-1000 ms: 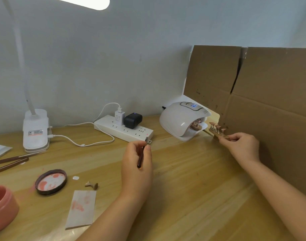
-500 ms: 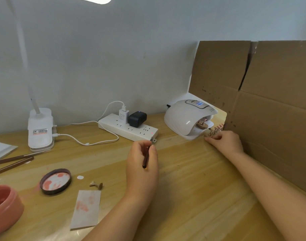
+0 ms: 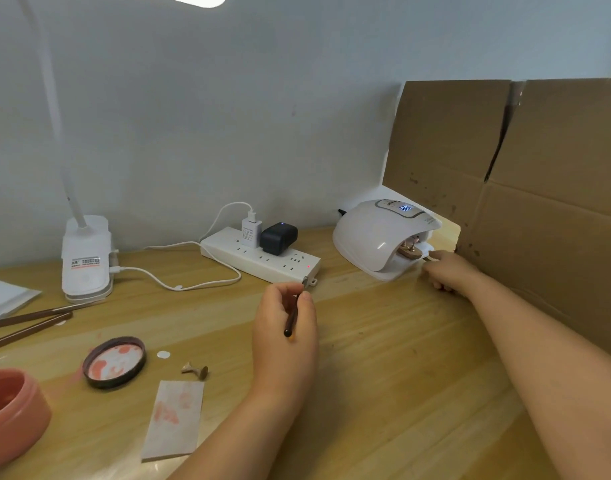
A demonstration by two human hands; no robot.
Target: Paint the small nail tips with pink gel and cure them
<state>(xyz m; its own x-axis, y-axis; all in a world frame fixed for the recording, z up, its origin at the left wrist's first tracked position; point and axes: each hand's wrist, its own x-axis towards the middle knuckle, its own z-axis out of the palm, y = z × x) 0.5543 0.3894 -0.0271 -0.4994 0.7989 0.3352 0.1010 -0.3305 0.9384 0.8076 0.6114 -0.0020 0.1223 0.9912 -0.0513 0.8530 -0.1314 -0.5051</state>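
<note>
A white curing lamp (image 3: 380,233) stands at the back right of the wooden table, its display lit blue. Inside its opening I see a wooden holder with small nail tips (image 3: 411,250). My right hand (image 3: 448,273) rests at the lamp's mouth, fingers curled on the end of that holder. My left hand (image 3: 285,327) sits mid-table and grips a dark thin brush (image 3: 292,318) upright. A dark lid smeared with pink gel (image 3: 114,362) lies at the left, beside a pink jar (image 3: 9,410). One loose nail-tip stand (image 3: 195,370) lies on its side near the lid.
A white power strip (image 3: 262,261) with two plugs and cables lies at the back. A desk lamp base (image 3: 85,261) stands back left. Cardboard sheets (image 3: 539,188) wall off the right. A pink-smeared paper strip (image 3: 176,419) and two brown sticks (image 3: 27,322) lie at the left.
My right hand has pushed the holder with nail tips leftward from beside the cardboard into the lamp's opening. The left hand with the brush has stayed put.
</note>
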